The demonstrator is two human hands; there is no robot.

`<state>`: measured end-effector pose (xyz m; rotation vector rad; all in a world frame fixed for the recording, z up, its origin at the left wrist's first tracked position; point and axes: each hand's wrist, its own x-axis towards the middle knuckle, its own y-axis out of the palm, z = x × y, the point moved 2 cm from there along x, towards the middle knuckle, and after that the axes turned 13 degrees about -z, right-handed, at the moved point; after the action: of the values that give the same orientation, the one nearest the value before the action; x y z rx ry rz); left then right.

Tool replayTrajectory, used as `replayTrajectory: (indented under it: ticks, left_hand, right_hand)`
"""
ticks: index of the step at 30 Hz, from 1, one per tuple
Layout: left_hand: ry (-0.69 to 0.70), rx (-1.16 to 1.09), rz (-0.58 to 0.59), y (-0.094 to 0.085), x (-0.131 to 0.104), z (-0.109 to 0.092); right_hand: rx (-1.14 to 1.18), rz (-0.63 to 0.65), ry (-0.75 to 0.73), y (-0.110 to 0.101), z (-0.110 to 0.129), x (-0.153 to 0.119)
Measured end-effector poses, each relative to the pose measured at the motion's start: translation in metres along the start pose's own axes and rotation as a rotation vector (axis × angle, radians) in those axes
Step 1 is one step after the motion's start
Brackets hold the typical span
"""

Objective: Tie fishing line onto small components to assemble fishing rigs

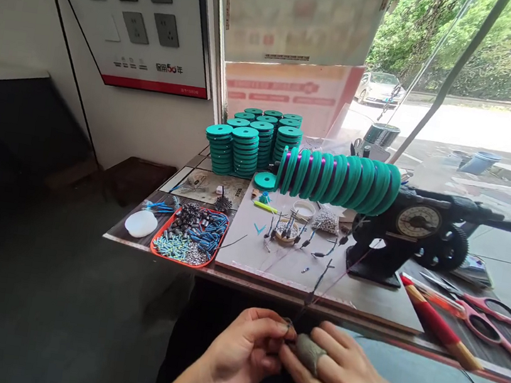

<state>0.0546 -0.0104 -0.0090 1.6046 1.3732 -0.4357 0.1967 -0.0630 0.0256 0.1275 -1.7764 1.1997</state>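
Note:
Just in front of the table edge, my left hand [246,355] pinches a thin dark line between thumb and forefinger. My right hand [348,376] is close against it, fingers bent, with a grey-green wrap [309,353] around one finger; whatever its fingertips grip is too small to make out. From the fingers a dark strand with a small dark sleeve [309,298] rises over the board edge. A thin pinkish line [343,277] slants up toward the black hand-cranked winder [416,217], whose shaft carries a row of green foam spools [340,181].
An orange-rimmed tray [152,249] of small tackle parts stands left, beside a white round lid [140,223]. Stacked green spools [244,152] stand behind. A bead dish [285,239] and a bead bag [327,222] lie on the board [250,260]. Pink-handled scissors [484,322] lie right.

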Motion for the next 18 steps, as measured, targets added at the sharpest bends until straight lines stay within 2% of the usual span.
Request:
replayTrajectory:
  ticks: [3,5,8,10,12,14,16,18]
  left_hand:
    - [0.007,0.004,0.001,0.001,-0.001,0.000]
    - [0.061,0.038,0.022,0.002,-0.002,-0.003]
    - [0.261,0.228,0.079,0.004,-0.003,-0.008]
    - [0.473,0.419,0.081,0.004,-0.005,-0.011]
    - [0.705,0.596,0.043,0.002,-0.008,-0.012]
    - [0.924,0.745,0.008,0.000,-0.010,-0.012]
    - [1.107,0.832,-0.018,-0.002,-0.013,-0.010]
    - [1.259,0.854,-0.044,-0.004,-0.014,-0.009]
  right_hand:
    - [0.049,-0.064,0.107,0.009,-0.001,-0.001]
    - [0.164,-0.068,0.337,0.014,-0.002,-0.005]
    - [0.384,0.040,0.779,0.020,-0.001,-0.016]
    - [0.464,0.129,0.936,0.022,0.003,-0.020]
    - [0.473,0.178,0.943,0.022,0.008,-0.018]
    - [0.443,0.144,0.831,0.020,0.011,-0.007]
    - [0.428,0.121,0.722,0.018,0.010,0.008]
    - [0.479,0.179,0.711,0.013,0.006,0.026]
